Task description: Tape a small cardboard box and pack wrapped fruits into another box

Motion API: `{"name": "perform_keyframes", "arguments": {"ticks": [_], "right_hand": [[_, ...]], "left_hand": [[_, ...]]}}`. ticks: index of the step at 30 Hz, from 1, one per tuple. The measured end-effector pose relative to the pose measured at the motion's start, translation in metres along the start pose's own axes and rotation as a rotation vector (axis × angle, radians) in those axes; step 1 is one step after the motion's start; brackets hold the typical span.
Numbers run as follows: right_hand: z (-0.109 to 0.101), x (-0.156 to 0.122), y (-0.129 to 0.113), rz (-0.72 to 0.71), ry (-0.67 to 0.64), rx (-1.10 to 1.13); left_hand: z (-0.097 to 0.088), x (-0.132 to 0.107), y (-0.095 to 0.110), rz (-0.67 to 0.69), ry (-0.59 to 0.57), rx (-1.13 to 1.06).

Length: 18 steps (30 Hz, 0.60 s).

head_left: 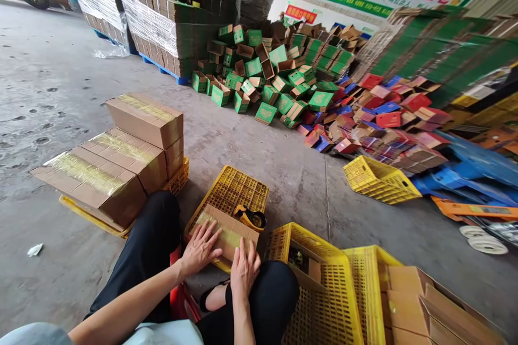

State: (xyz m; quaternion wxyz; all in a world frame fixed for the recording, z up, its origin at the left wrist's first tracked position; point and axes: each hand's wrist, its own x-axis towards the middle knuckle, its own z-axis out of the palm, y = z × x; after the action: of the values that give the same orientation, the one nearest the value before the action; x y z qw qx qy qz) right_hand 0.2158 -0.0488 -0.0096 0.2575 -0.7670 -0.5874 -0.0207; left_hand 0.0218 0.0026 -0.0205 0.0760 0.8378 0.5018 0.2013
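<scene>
Pressing down with flat, spread fingers, the left hand (201,248) lies on the near left part of a taped cardboard box (226,230), grasping nothing. The right hand (244,268) rests against the same box at its near right edge, fingers together and pointing up over the side; it is laid on the box rather than closed round it. The box sits on an upturned yellow crate (234,188) on the concrete floor (48,86), just ahead of the person's knees.

One tape dispenser (250,218), yellow and black, lies on the crate touching the far right corner of the box. To the left, three sealed boxes (121,156) show, one on top of the others, on a yellow crate that is mostly hidden beneath them. To the right stand two more yellow crates (324,280) side by side, the nearer one holding a brown carton only partly visible; a further yellow crate (378,179) lies tilted well apart on the floor.

Beyond, a heap of small green cartons (279,75) and a heap of red and blue cartons (376,118) are too many and too jumbled to count. Flat cardboard (429,307) at the lower right is cut off by the frame edge.
</scene>
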Motion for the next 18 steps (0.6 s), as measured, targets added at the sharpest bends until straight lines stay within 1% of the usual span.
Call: {"name": "perform_keyframes", "arguments": {"ticks": [3,5,7,9,13,16,18], "right_hand": [[0.009,0.003,0.006,0.073,0.052,0.115],[0.013,0.003,0.009,0.186,0.052,0.205],[0.014,0.006,0.012,0.324,0.004,0.274],[0.010,0.012,0.015,0.443,-0.066,0.312],[-0.001,0.029,0.020,0.613,-0.189,0.358],[-0.005,0.040,0.024,0.696,-0.248,0.383],[-0.007,0.044,0.026,0.703,-0.250,0.396]], "left_hand": [[-0.003,0.003,-0.012,-0.059,0.018,-0.019],[-0.003,0.005,-0.022,-0.121,0.043,-0.032],[-0.001,0.007,-0.030,-0.152,0.056,-0.067],[0.000,0.008,-0.036,-0.150,0.060,-0.117],[0.002,0.007,-0.038,-0.126,0.076,-0.180],[0.005,0.006,-0.038,-0.121,0.091,-0.197],[0.008,0.006,-0.039,-0.133,0.099,-0.209]]}}
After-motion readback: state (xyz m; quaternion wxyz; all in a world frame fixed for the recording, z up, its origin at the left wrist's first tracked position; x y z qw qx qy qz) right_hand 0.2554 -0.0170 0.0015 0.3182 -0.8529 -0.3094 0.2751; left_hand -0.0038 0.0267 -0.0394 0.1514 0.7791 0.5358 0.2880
